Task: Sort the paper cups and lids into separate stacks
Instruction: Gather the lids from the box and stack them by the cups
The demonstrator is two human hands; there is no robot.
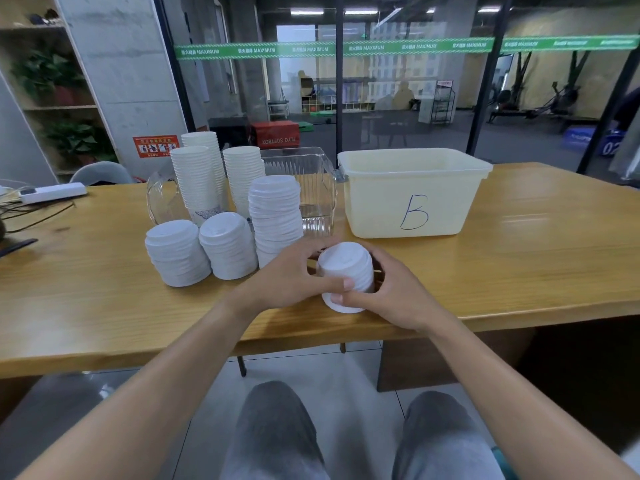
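Lids [346, 275] in a short stack near table [519, 271] front edge, left hand [294, 275] and right hand [391, 292] both curled round it; looks like squaring up before joining lid stacks [228, 244]; next needs a steady lift

Obstacles ahead of you: three lid stacks [227, 244], cup stacks [207, 174] behind them, clear bin [311, 188], tub marked B [412, 192]. Free passage: bare table [536, 244] on your right, and on the near left.
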